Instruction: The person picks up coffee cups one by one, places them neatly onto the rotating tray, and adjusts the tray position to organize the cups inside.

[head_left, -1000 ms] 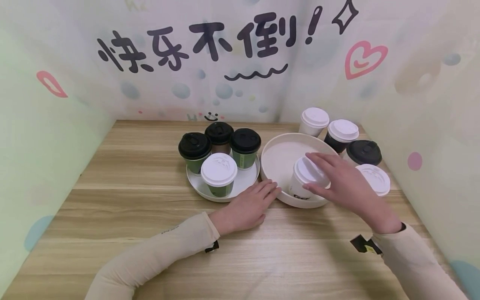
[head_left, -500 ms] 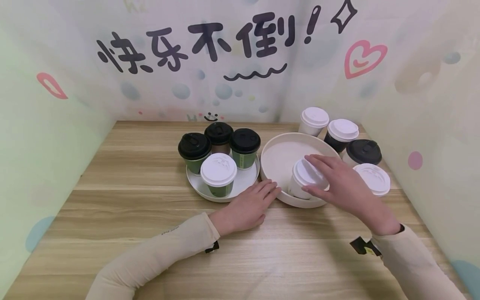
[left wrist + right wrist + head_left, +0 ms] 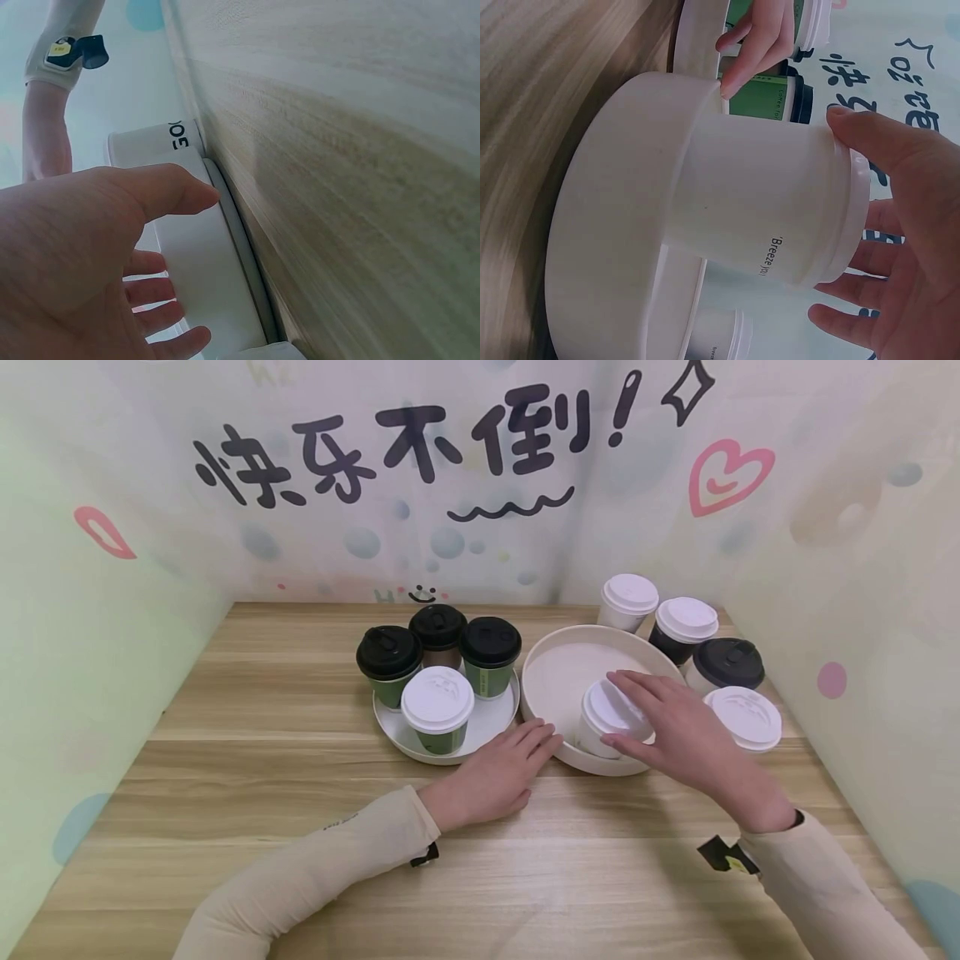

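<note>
Inside a round cream tray (image 3: 570, 652), near its front wall, stands a white lidded paper cup (image 3: 596, 735). My right hand (image 3: 686, 735) holds this cup by its white lid (image 3: 851, 217), with thumb and fingers on opposite sides. Small "Breeze" lettering shows on its side in the right wrist view. My left hand (image 3: 498, 772) lies with extended fingers against the tray's front left rim. In the left wrist view its thumb and fingers are spread beside the tray's outer wall (image 3: 210, 262). Part of the cup's lid is hidden behind my right hand.
A white plate (image 3: 397, 739) left of the tray bears a green cup with a white lid (image 3: 438, 702) and several black-lidded cups (image 3: 491, 647). Along the tray's right side stand more lidded cups (image 3: 684, 622), one close to my right wrist. Fabric walls enclose the table's back and sides.
The cup under my right hand has turned, so the dark print on its front has gone from the head view. My right hand has shifted slightly left; my left hand stays put.
</note>
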Action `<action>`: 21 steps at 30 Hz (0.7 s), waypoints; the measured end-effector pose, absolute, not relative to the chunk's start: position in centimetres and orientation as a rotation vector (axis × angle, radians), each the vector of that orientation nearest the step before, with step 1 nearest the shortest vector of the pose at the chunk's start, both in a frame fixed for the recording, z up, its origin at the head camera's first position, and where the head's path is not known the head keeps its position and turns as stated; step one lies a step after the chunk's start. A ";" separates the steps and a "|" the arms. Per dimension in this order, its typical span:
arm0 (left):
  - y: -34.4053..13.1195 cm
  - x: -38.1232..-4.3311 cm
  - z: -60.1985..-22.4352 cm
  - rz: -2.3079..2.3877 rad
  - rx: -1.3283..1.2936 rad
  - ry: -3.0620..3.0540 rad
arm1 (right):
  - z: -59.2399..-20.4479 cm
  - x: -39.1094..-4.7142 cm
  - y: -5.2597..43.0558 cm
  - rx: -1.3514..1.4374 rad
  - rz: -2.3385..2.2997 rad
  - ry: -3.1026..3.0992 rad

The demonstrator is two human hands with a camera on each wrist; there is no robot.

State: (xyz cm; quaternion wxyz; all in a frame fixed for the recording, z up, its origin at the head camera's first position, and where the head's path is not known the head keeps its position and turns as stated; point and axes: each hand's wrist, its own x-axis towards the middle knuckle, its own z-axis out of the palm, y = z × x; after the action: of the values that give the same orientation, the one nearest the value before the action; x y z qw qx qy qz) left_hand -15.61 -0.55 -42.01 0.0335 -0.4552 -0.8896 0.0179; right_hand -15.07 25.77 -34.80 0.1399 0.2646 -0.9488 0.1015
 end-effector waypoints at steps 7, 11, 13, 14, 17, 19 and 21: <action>-0.6 -15.5 -41.9 0.043 -1.401 -2.738 | -34.9 -15.1 25.7 0.758 0.277 -2.760; -0.6 -15.5 -41.9 0.052 -1.402 -2.732 | -35.0 -15.0 25.7 0.754 0.275 -2.769; -0.5 -15.5 -41.9 0.053 -1.402 -2.728 | -35.0 -15.0 25.7 0.752 0.272 -2.774; -0.5 -15.5 -41.9 0.054 -1.402 -2.728 | -35.0 -15.0 25.7 0.750 0.271 -2.775; -0.5 -15.5 -41.9 0.054 -1.401 -2.730 | -35.0 -15.0 25.7 0.749 0.275 -2.774; -0.5 -15.5 -41.9 0.052 -1.400 -2.736 | -35.0 -15.0 25.7 0.750 0.280 -2.773; -0.5 -15.5 -41.9 0.052 -1.400 -2.738 | -35.0 -15.0 25.7 0.750 0.287 -2.775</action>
State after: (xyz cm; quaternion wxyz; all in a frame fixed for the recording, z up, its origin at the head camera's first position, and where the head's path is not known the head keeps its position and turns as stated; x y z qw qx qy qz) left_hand -15.49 -0.54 -41.87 0.0330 -0.4549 -0.8898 0.0167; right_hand -15.04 25.65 -35.04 0.1261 0.2576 -0.9529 0.0986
